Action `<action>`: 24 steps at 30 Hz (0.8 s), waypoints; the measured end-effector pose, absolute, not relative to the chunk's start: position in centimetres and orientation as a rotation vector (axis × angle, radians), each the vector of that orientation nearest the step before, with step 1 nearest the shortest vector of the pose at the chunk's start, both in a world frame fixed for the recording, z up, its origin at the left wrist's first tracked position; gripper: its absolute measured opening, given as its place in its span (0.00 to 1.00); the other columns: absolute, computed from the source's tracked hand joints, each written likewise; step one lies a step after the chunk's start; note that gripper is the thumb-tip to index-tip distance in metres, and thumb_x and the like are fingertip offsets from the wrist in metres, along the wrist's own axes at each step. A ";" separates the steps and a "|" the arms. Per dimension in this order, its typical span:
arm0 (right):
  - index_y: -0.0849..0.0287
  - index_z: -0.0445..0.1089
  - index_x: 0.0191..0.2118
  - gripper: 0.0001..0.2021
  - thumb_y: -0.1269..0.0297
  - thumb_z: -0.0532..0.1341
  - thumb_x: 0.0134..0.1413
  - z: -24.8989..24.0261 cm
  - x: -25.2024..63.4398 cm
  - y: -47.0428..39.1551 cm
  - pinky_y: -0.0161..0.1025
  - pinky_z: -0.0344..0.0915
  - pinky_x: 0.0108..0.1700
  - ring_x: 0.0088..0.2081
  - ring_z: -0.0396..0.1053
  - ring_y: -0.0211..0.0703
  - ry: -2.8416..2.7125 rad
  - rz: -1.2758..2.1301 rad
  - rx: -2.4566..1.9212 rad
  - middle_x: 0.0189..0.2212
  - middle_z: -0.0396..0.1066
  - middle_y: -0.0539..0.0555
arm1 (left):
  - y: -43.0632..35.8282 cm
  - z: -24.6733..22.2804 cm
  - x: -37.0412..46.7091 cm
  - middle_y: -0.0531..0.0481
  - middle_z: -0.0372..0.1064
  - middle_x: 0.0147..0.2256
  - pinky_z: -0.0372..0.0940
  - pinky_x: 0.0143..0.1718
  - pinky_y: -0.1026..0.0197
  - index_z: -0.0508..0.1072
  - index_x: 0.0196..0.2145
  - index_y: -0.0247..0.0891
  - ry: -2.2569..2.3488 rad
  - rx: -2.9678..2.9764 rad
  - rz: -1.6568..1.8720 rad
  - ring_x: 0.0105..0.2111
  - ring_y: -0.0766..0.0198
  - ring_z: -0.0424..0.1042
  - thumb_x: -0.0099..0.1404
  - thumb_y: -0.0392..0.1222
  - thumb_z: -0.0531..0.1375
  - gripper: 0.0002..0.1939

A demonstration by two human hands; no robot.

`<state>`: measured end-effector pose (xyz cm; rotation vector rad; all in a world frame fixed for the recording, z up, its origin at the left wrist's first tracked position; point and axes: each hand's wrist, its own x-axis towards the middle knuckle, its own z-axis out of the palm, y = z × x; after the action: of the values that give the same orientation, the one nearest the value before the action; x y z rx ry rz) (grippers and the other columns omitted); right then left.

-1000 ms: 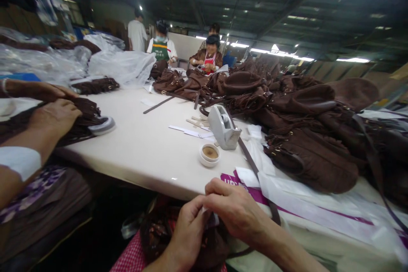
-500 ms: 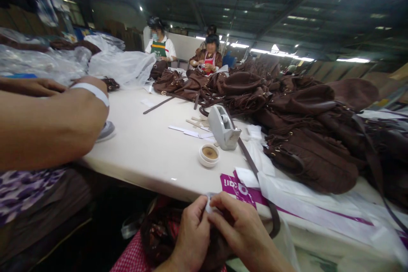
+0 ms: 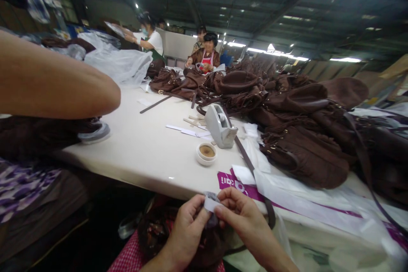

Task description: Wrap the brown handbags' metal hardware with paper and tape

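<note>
Just off the table's near edge, my left hand (image 3: 187,226) pinches a small grey wrapped piece (image 3: 210,195) between thumb and fingers. Across it lies a short white strip (image 3: 210,205), whose right end is between the thumb and fingers of my right hand (image 3: 241,216). What the wrapping covers is hidden. Below both hands, a dark brown bag (image 3: 154,231) rests on my lap over red checked cloth (image 3: 123,255). Ahead on the table stand a round white tub (image 3: 206,154) with brownish content and a grey tape dispenser (image 3: 219,126).
Brown bags (image 3: 302,153) are heaped along the right and back. Thin white sheets (image 3: 296,187) and a purple printed strip (image 3: 223,180) lie at the near right. A co-worker's arm (image 3: 57,80) reaches across the left, above a grey roll (image 3: 94,132). Other people work farther back.
My hands have turned slightly apart, showing more of the white strip and grey wrapping. At left, the co-worker's arm has risen, uncovering the grey roll. A distant person now lifts a sheet.
</note>
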<state>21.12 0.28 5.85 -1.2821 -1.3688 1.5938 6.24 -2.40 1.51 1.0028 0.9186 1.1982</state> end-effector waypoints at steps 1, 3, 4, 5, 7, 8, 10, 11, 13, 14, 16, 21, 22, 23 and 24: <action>0.59 0.66 0.33 0.19 0.52 0.71 0.43 6.0 21.1 0.3 0.31 0.59 0.27 0.23 0.64 0.34 -1.361 1.608 -1.274 0.21 0.66 0.44 | -2.3 1.6 6.2 0.48 0.73 0.35 0.64 0.40 0.62 0.74 0.37 0.35 0.891 0.960 1.197 0.37 0.60 0.69 0.62 0.52 0.62 0.15; 0.58 0.66 0.35 0.21 0.50 0.71 0.43 5.9 21.0 0.2 0.31 0.60 0.28 0.24 0.64 0.34 -1.349 1.614 -1.218 0.22 0.67 0.45 | -2.2 1.9 6.0 0.50 0.71 0.32 0.62 0.35 0.65 0.74 0.36 0.35 0.847 0.851 1.186 0.32 0.65 0.67 0.60 0.52 0.65 0.16; 0.58 0.65 0.35 0.21 0.50 0.71 0.44 5.7 20.9 0.2 0.31 0.60 0.29 0.25 0.64 0.34 -1.346 1.604 -1.179 0.23 0.67 0.45 | -2.2 2.1 5.9 0.52 0.70 0.29 0.60 0.31 0.67 0.74 0.36 0.35 0.832 0.795 1.171 0.28 0.68 0.64 0.58 0.52 0.66 0.17; 0.57 0.65 0.36 0.20 0.50 0.71 0.46 5.5 20.8 0.1 0.31 0.60 0.29 0.26 0.64 0.34 -1.345 1.585 -1.142 0.24 0.67 0.44 | -2.2 2.3 5.7 0.54 0.68 0.27 0.57 0.27 0.69 0.73 0.35 0.35 0.820 0.745 1.151 0.24 0.70 0.61 0.57 0.52 0.67 0.17; 0.56 0.65 0.36 0.19 0.50 0.70 0.48 5.0 20.7 -0.1 0.32 0.60 0.30 0.27 0.63 0.34 -1.346 1.539 -1.089 0.25 0.66 0.44 | -2.3 2.5 5.4 0.56 0.65 0.24 0.50 0.21 0.69 0.73 0.35 0.35 0.795 0.670 1.104 0.20 0.74 0.54 0.55 0.50 0.68 0.17; 0.56 0.64 0.36 0.18 0.50 0.69 0.49 4.9 20.6 -0.2 0.32 0.60 0.31 0.28 0.63 0.35 -1.350 1.525 -1.074 0.26 0.66 0.44 | -2.3 2.6 5.2 0.56 0.64 0.23 0.48 0.20 0.69 0.73 0.35 0.35 0.781 0.646 1.089 0.19 0.74 0.52 0.54 0.49 0.68 0.16; 0.56 0.65 0.35 0.17 0.51 0.69 0.50 4.8 20.5 -0.3 0.33 0.60 0.31 0.29 0.62 0.35 -1.360 1.521 -1.054 0.26 0.65 0.44 | -2.4 2.6 4.9 0.55 0.64 0.24 0.48 0.21 0.69 0.73 0.35 0.35 0.753 0.617 1.079 0.19 0.74 0.53 0.52 0.47 0.69 0.16; 0.56 0.65 0.35 0.17 0.51 0.69 0.50 4.9 20.4 -0.3 0.33 0.60 0.32 0.29 0.63 0.35 -1.366 1.528 -1.044 0.27 0.66 0.44 | -2.4 2.6 4.8 0.55 0.65 0.24 0.49 0.21 0.69 0.74 0.35 0.35 0.737 0.611 1.083 0.20 0.73 0.54 0.52 0.46 0.69 0.15; 0.56 0.65 0.35 0.17 0.51 0.69 0.51 5.1 20.4 -0.2 0.33 0.60 0.32 0.30 0.63 0.36 -1.377 1.548 -1.020 0.27 0.66 0.45 | -2.4 2.7 4.7 0.54 0.65 0.25 0.51 0.24 0.69 0.74 0.36 0.35 0.716 0.606 1.101 0.22 0.72 0.57 0.54 0.47 0.69 0.16; 0.56 0.65 0.35 0.16 0.52 0.69 0.51 5.2 20.3 -0.2 0.33 0.61 0.33 0.30 0.64 0.36 -1.381 1.548 -1.011 0.28 0.66 0.45 | -2.4 2.8 4.6 0.54 0.65 0.25 0.53 0.25 0.69 0.75 0.37 0.35 0.712 0.607 1.103 0.23 0.71 0.58 0.55 0.49 0.68 0.16; 0.56 0.65 0.35 0.16 0.52 0.69 0.51 5.2 20.3 -0.1 0.32 0.61 0.33 0.31 0.64 0.35 -1.383 1.545 -1.005 0.28 0.67 0.45 | -2.3 3.0 4.6 0.53 0.66 0.26 0.54 0.26 0.68 0.75 0.38 0.34 0.720 0.604 1.077 0.24 0.70 0.60 0.57 0.52 0.68 0.19; 0.57 0.64 0.34 0.20 0.50 0.71 0.47 4.8 20.3 0.2 0.31 0.60 0.28 0.26 0.63 0.34 -1.366 1.506 -1.124 0.23 0.65 0.44 | -2.2 3.1 4.8 0.52 0.66 0.26 0.55 0.26 0.68 0.76 0.36 0.33 0.765 0.503 1.040 0.24 0.70 0.61 0.53 0.53 0.71 0.21; 0.57 0.63 0.32 0.21 0.49 0.71 0.46 4.8 20.4 0.3 0.31 0.59 0.27 0.24 0.62 0.33 -1.373 1.499 -1.139 0.22 0.64 0.43 | -2.3 3.0 4.9 0.52 0.67 0.27 0.56 0.27 0.68 0.75 0.36 0.33 0.768 0.468 1.058 0.25 0.70 0.62 0.52 0.53 0.71 0.22; 0.57 0.62 0.31 0.21 0.49 0.71 0.46 4.8 20.4 0.3 0.31 0.59 0.26 0.23 0.61 0.33 -1.380 1.501 -1.142 0.22 0.63 0.43 | -2.4 2.9 5.0 0.51 0.68 0.28 0.57 0.27 0.68 0.75 0.36 0.33 0.768 0.434 1.073 0.26 0.69 0.63 0.51 0.53 0.72 0.22; 0.57 0.61 0.30 0.22 0.48 0.71 0.46 4.8 20.5 0.3 0.31 0.59 0.25 0.23 0.61 0.33 -1.383 1.514 -1.135 0.21 0.62 0.42 | -2.5 2.8 5.2 0.50 0.69 0.29 0.57 0.28 0.68 0.75 0.36 0.33 0.765 0.407 1.084 0.27 0.69 0.64 0.50 0.52 0.72 0.22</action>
<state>20.46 0.28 4.84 -1.1348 -1.3827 1.5143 5.15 -2.50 2.83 0.4072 0.7649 1.0837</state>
